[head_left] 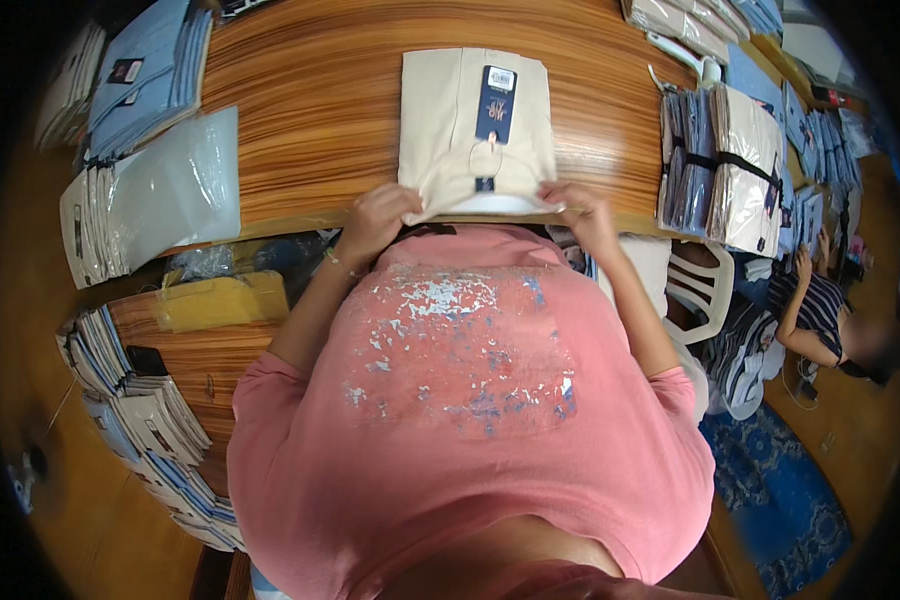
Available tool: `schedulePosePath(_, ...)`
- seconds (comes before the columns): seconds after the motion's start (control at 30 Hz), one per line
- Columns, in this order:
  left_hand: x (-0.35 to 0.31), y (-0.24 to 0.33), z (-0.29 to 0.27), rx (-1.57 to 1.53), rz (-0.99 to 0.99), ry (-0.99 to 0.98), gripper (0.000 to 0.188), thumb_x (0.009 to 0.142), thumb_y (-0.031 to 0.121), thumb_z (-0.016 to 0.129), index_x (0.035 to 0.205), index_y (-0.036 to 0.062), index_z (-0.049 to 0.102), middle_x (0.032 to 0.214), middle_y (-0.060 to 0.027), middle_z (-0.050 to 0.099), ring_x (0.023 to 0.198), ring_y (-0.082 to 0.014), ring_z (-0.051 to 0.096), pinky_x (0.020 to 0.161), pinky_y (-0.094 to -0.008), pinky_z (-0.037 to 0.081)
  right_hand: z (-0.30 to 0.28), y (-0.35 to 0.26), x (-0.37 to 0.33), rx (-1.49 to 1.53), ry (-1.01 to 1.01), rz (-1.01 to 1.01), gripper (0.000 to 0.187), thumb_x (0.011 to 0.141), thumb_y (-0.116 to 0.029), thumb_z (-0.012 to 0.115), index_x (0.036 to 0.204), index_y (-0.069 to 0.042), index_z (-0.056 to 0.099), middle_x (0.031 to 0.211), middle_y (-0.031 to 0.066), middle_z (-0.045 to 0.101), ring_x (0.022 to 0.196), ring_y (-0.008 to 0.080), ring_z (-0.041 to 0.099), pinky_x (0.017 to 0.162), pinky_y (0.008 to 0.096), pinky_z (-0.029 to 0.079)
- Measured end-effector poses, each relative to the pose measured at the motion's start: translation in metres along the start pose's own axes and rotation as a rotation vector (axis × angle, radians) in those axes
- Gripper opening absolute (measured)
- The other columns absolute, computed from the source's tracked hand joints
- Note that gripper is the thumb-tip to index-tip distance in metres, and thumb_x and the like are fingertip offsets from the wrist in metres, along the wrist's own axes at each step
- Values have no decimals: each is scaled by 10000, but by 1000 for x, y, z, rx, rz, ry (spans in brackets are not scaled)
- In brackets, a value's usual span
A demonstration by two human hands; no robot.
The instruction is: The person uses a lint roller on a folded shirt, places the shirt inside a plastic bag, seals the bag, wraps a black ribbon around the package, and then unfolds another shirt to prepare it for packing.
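A folded beige shirt (435, 110) lies on the wooden table in front of me, its neck end at the near edge. A navy hang tag (495, 112) with a white sticker rests on it, tied by a thin loop near a small dark neck label (484, 185). My left hand (378, 218) pinches the shirt's near left corner. At the near right corner, my right hand (582, 214) closes its fingers on the fabric, slightly blurred. Between the hands, a white strip shows along the shirt's near edge.
Clear plastic bags (185, 180) and packed shirts (145, 75) sit at the table's left. Bundled packed shirts (745, 170) stand at its right, near a white-handled tool (708, 68). A white plastic chair (700, 290) and another person (815, 310) are farther right.
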State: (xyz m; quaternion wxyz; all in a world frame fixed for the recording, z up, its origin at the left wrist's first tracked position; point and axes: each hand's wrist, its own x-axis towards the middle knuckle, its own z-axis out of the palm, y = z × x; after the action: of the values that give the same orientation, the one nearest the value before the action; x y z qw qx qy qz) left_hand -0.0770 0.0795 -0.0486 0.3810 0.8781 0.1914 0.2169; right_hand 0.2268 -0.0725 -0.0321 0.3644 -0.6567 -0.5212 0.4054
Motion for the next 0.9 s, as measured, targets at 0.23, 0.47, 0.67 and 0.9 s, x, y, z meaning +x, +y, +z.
schedulePosePath(0.23, -6, -6, 21, -216, -527, 49, 202, 724, 35, 655, 914, 4, 592, 875, -78, 602, 810, -186, 570, 708, -283, 459, 2, 39, -3, 175, 265, 217, 159, 724, 35, 646, 867, -1, 588, 894, 58, 622, 786, 126, 585, 684, 233, 449)
schedulePosePath(0.47, 1, -32, 35, -484, -885, -39, 185, 777, 122, 696, 872, -5, 601, 731, -12, 600, 625, -44, 499, 566, -185, 417, 3, 59, 24, 418, 29, 563, 131, 769, -51, 688, 839, -2, 588, 687, 9, 586, 582, 54, 506, 531, 186, 409)
schedulePosePath(0.67, -4, -24, 34, -806, -1038, -144, 135, 813, 82, 642, 901, -7, 593, 793, -44, 639, 685, -63, 555, 610, -186, 446, 3, 50, 12, 517, -172, 655, 94, 788, -39, 664, 854, -11, 603, 669, -8, 584, 553, 47, 498, 487, 184, 383)
schedulePosePath(0.9, -40, -31, 65, -1035, -830, 78, 198, 834, 85, 619, 991, -9, 543, 858, -58, 626, 777, -66, 568, 654, -191, 454, 22, 60, -6, 504, -52, 521, 178, 798, -31, 647, 961, -11, 578, 661, 3, 555, 601, 56, 498, 527, 207, 389)
